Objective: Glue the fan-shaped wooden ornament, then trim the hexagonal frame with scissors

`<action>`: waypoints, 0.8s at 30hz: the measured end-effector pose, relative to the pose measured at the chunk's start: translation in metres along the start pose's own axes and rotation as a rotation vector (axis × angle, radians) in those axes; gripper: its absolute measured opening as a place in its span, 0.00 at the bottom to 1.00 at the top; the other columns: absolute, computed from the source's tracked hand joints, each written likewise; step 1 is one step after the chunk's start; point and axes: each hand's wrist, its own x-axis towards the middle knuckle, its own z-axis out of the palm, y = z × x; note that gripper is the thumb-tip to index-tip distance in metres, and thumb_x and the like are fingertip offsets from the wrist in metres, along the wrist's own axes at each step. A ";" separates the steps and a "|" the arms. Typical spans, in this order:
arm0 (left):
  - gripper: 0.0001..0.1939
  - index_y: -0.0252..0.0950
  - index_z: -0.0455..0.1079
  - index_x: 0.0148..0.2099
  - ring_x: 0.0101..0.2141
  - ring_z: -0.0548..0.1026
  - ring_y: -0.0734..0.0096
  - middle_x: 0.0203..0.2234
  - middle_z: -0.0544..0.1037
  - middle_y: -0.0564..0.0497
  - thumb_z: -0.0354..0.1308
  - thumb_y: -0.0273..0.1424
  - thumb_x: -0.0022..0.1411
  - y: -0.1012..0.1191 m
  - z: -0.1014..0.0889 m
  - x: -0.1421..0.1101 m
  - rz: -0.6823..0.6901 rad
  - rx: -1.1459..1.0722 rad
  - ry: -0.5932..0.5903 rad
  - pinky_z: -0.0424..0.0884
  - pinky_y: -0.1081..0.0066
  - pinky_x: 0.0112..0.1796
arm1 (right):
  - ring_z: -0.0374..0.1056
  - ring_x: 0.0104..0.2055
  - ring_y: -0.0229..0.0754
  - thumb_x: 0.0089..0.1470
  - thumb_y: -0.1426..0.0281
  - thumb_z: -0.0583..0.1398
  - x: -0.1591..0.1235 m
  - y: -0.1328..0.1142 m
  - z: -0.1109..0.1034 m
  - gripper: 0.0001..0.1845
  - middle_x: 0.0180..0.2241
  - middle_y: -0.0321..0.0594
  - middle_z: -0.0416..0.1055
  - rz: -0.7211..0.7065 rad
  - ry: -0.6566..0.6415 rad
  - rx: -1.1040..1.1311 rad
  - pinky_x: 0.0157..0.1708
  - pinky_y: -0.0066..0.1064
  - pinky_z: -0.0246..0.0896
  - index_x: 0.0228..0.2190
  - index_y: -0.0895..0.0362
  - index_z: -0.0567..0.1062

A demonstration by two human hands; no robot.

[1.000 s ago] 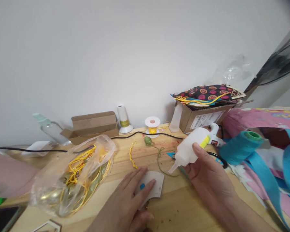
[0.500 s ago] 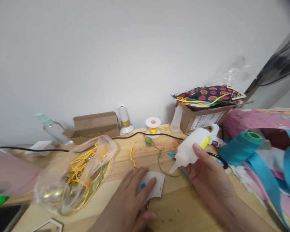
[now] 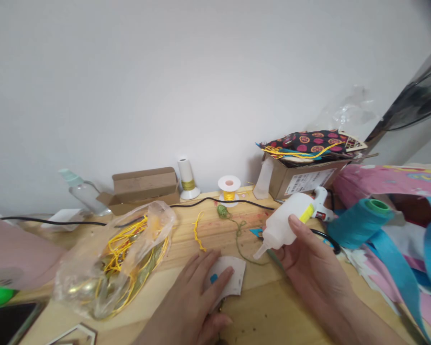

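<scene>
My right hand (image 3: pixel 309 268) is wrapped round a translucent white squeeze bottle (image 3: pixel 285 221) with a yellow label, tilted so its thin nozzle points down and left above the wooden table. My left hand (image 3: pixel 197 292) lies with its fingers stretched over a white, slightly curved piece (image 3: pixel 233 274), which bears a small blue mark. Something small and dark shows below that piece, near my left thumb, too little to make out. Between the hands and the wall, a green cord (image 3: pixel 239 239) trails from a small bundle, and a short yellow cord (image 3: pixel 198 231) lies nearby.
A plastic bag of yellow cords (image 3: pixel 118 263) sits to the left. Along the wall stand a spray bottle (image 3: pixel 86 194), an open cardboard box (image 3: pixel 143 187), a white cone (image 3: pixel 186 177) and a yellow-thread spool (image 3: pixel 229 183). A glue gun (image 3: pixel 322 206) and a blue thread cone (image 3: pixel 359 223) are at right.
The whole view has shifted slightly. Both hands keep nearly the same pose, with the squeeze bottle still in my right hand and my left hand still on the white piece.
</scene>
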 end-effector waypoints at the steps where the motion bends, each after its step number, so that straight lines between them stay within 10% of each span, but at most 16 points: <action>1: 0.27 0.40 0.52 0.59 0.54 0.59 0.50 0.55 0.60 0.36 0.50 0.37 0.58 0.001 -0.001 -0.001 -0.014 -0.002 0.009 0.67 0.49 0.44 | 0.71 0.27 0.34 0.41 0.71 0.65 0.000 0.000 0.001 0.09 0.27 0.35 0.77 -0.001 -0.013 0.001 0.25 0.20 0.69 0.29 0.58 0.75; 17: 0.24 0.41 0.54 0.58 0.55 0.57 0.57 0.56 0.60 0.43 0.49 0.37 0.59 -0.004 -0.013 0.000 -0.104 0.006 0.178 0.61 0.55 0.50 | 0.72 0.25 0.36 0.38 0.73 0.66 0.002 -0.007 0.003 0.14 0.28 0.36 0.77 0.025 0.042 0.105 0.22 0.22 0.69 0.32 0.56 0.74; 24: 0.07 0.40 0.66 0.27 0.48 0.66 0.65 0.45 0.70 0.50 0.52 0.29 0.57 -0.012 -0.043 -0.006 -0.310 -0.038 0.426 0.65 0.63 0.47 | 0.72 0.27 0.36 0.30 0.69 0.69 0.006 -0.019 -0.003 0.25 0.28 0.35 0.76 0.303 0.029 0.310 0.26 0.23 0.69 0.36 0.53 0.72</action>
